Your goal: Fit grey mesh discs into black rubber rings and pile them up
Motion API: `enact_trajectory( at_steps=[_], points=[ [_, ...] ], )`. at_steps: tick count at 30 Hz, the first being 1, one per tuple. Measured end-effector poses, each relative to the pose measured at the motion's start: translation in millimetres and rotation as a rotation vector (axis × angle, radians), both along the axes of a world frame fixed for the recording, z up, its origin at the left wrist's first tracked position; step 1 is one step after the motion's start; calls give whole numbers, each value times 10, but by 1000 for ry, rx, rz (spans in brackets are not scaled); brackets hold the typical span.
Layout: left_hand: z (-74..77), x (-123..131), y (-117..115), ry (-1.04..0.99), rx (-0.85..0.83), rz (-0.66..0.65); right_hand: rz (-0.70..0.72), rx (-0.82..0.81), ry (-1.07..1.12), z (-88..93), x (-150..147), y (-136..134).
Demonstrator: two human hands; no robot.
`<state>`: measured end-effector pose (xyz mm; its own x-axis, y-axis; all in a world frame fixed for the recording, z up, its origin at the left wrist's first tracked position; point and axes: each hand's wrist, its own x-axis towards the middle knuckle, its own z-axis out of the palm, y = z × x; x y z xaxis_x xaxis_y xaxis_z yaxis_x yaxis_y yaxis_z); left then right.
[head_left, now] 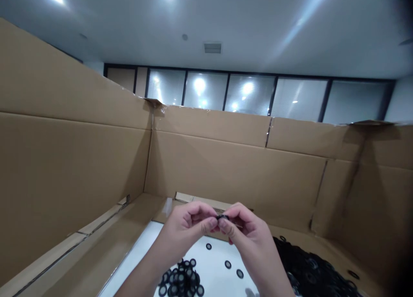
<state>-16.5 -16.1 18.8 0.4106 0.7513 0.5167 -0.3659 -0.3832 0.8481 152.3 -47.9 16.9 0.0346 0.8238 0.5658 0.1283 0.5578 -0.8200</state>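
My left hand (189, 226) and my right hand (247, 234) meet in front of me, fingertips pinched together on a small black ring (222, 218). Both hands are closed around it, held above a white surface (216, 280). Below my hands lies a small heap of black rings (180, 282), with a few loose rings (228, 264) scattered beside it. A larger dark mass of rings (309, 269) lies to the right.
Tall brown cardboard walls (226, 168) enclose the work area on the left, back and right. Folded cardboard flaps (106, 228) lie at the left of the white surface. Beyond the walls are office windows and ceiling lights.
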Motion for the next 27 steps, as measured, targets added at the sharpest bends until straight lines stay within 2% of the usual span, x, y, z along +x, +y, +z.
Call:
enact_trajectory(
  at_steps=[6, 11, 14, 18, 27],
  points=[
    [15, 95, -28, -128, -99, 46, 17, 16, 153, -47, -98, 76],
    [2, 45, -16, 11, -12, 134, 47, -19, 100, -54, -86, 66],
    [-28, 17, 21, 81, 46, 186, -8, -35, 26, -50, -77, 49],
    [-96, 88, 52, 68, 63, 230, -96, -16, -34, -37, -115, 17],
    [-288, 291, 17, -15, 191, 509, -226, 94, -199, -26, -153, -64]
  ],
)
